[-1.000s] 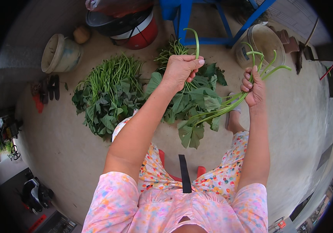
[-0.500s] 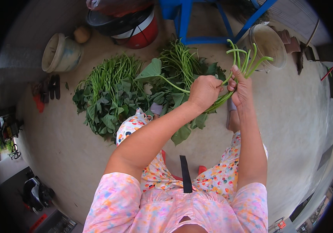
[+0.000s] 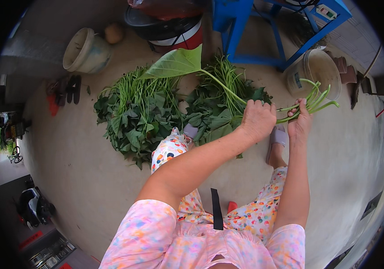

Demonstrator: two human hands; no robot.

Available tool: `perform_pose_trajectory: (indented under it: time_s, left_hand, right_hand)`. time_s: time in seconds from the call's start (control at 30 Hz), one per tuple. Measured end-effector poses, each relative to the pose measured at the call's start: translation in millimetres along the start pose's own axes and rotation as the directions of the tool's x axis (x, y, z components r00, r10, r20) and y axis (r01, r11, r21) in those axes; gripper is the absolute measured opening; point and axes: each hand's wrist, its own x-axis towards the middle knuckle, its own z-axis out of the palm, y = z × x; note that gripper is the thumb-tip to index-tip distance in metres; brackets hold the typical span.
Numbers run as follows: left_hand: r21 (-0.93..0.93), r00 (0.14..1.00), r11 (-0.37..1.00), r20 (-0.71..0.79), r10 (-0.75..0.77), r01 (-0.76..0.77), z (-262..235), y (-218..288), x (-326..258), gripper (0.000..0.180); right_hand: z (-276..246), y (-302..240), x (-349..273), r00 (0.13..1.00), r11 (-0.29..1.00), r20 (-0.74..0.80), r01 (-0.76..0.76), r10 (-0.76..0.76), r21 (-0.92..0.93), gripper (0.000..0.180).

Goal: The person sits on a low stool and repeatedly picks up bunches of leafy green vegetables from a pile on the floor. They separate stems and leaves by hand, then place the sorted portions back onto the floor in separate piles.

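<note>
My left hand (image 3: 259,120) is closed on the stalk of a single green leaf (image 3: 177,62), a broad pointed blade raised up and to the left. Beside it my right hand (image 3: 300,122) grips a bunch of pale green stems (image 3: 319,99), their bare ends curving out to the right. Stems span the small gap between the two hands. Beyond my left forearm lie two heaps of leafy greens on the floor, a wide left heap (image 3: 133,107) and a right heap (image 3: 221,96); my arm and hand cover part of the right one.
At the back stand a dirty white bucket (image 3: 77,51), a red and white bucket (image 3: 178,41) under a black basin, and a blue metal frame (image 3: 257,59). Another pale bucket (image 3: 310,71) is just past my right hand. My feet in purple slippers (image 3: 278,136) flank the right heap.
The view has shifted a little. Both hands have moved rightward, the stem bunch has tipped over toward the right, and the single leaf has swung higher and looks larger.
</note>
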Motion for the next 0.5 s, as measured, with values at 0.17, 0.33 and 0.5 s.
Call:
perform_pose_trajectory:
  time_s: [0.17,0.33,0.5]
  left_hand:
    - [-0.008,1.0,1.0,-0.017,0.02,-0.02,-1,-4,6,0.02]
    - [-0.01,1.0,1.0,-0.028,-0.014,0.014,0,-2,8,0.013]
    - [-0.138,0.99,0.989,-0.123,-0.071,0.054,13,-2,9,0.012]
  right_hand:
    - [-12,0,9,0.997,0.997,-0.08,-0.006,0.013,0.082,0.014]
    - [-21,7,14,0.981,0.963,-0.107,-0.131,0.16,0.234,0.017]
    - [-23,2,18,0.966,0.963,-0.181,-0.14,0.183,0.23,0.019]
